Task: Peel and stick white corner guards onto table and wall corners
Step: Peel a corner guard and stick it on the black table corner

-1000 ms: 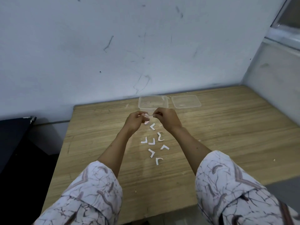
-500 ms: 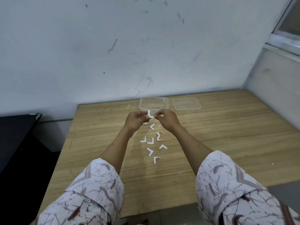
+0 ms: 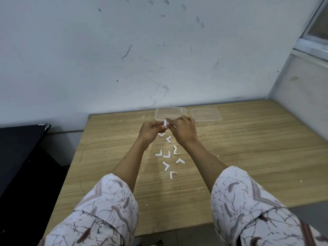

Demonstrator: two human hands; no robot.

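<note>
Left hand [image 3: 150, 130] and right hand [image 3: 182, 129] — fingers pinching one white corner guard [image 3: 165, 123]; loose guards [image 3: 166, 155] on wooden worktop [image 3: 248, 157], no writing legible

A wooden table [image 3: 248, 157] is pushed into the corner. Behind it a scuffed, pale wall [image 3: 124, 50] is seen, a window [image 3: 317, 23] upper right, dark furniture [image 3: 21, 157] left.

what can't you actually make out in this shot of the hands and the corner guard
- Head view: whether the backing is off the corner guard; too small, and fingers of the left hand and right hand cover it.
- Clear container: near wall hidden behind the hands.
- Peeled pieces on the table: backing or guards, too small to tell.
</note>
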